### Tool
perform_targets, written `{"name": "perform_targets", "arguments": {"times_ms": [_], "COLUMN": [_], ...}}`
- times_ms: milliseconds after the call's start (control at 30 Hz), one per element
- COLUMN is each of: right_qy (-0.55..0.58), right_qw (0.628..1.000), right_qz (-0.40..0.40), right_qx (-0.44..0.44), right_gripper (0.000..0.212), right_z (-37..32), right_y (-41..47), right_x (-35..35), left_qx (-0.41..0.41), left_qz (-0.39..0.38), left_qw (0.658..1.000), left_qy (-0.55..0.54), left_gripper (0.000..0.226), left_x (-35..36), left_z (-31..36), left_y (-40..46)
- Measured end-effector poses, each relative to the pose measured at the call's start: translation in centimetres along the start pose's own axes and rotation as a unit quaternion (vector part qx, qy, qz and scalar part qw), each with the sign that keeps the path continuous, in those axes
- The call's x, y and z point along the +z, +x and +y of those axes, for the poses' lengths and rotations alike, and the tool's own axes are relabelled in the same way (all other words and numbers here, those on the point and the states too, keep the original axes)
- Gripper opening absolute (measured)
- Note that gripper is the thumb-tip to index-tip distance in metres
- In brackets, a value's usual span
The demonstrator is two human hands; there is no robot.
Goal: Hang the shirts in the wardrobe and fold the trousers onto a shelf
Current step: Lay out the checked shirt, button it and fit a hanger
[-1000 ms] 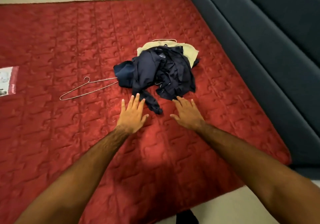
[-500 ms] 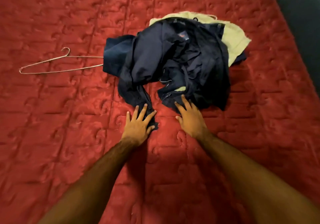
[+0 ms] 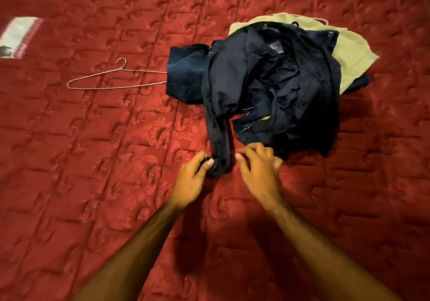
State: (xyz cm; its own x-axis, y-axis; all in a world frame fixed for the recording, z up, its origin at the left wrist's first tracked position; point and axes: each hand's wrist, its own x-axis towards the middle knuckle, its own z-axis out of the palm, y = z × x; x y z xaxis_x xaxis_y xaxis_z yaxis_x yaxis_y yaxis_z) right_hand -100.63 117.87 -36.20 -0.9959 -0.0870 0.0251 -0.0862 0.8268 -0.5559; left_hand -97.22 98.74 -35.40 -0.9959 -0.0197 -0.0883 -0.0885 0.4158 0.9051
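Note:
A crumpled heap of dark navy clothes (image 3: 274,84) lies on the red quilted bed (image 3: 93,161), with a pale yellow-green garment (image 3: 356,52) under its far side. One navy strip, a sleeve or trouser leg (image 3: 220,142), trails toward me. My left hand (image 3: 192,179) pinches the end of that strip between thumb and fingers. My right hand (image 3: 258,163) hovers with fingers curled at the near edge of the heap; whether it holds cloth is blurred. A thin wire hanger (image 3: 111,79) lies left of the heap, its right end under the navy cloth.
A white and red printed packet (image 3: 19,35) lies at the far left of the bed. Bare quilt stretches around the heap and toward me.
Both hands lay flat and spread at the heap's near edge. Now the left has curled onto the end of the navy strip and the right has curled its fingers. The view has shifted left.

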Motion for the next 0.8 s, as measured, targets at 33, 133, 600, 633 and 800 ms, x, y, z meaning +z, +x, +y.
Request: {"name": "perform_targets", "arguments": {"times_ms": [33, 133, 600, 633, 800], "right_qy": [0.146, 0.470, 0.194, 0.148, 0.205], "right_qw": [0.985, 0.821, 0.886, 0.883, 0.938], "right_qz": [-0.074, -0.211, -0.421, -0.444, -0.263], "right_qx": [0.059, 0.247, -0.005, -0.021, 0.099], "right_gripper": [0.031, 0.039, 0.030, 0.026, 0.014], "right_z": [-1.5, -4.1, -3.7, -3.6, -2.3], "right_y": [0.2, 1.3, -6.5, -6.3, -2.8], "right_x": [0.0, 1.1, 3.0, 2.6, -1.9], "left_qx": [-0.007, -0.006, -0.163, -0.113, 0.189], "left_qz": [-0.028, -0.155, -0.034, -0.031, -0.109], "left_qw": [0.999, 0.988, 0.970, 0.984, 0.936], "left_qy": [-0.021, -0.008, -0.180, -0.131, 0.276], "left_gripper": [0.024, 0.026, 0.061, 0.051, 0.044], "left_x": [-0.3, -1.3, -1.8, -0.7, 0.6], "left_z": [0.1, -0.4, 5.1, 5.3, 3.8], "left_y": [-1.3, -5.1, 3.3, 3.3, -3.1]}}
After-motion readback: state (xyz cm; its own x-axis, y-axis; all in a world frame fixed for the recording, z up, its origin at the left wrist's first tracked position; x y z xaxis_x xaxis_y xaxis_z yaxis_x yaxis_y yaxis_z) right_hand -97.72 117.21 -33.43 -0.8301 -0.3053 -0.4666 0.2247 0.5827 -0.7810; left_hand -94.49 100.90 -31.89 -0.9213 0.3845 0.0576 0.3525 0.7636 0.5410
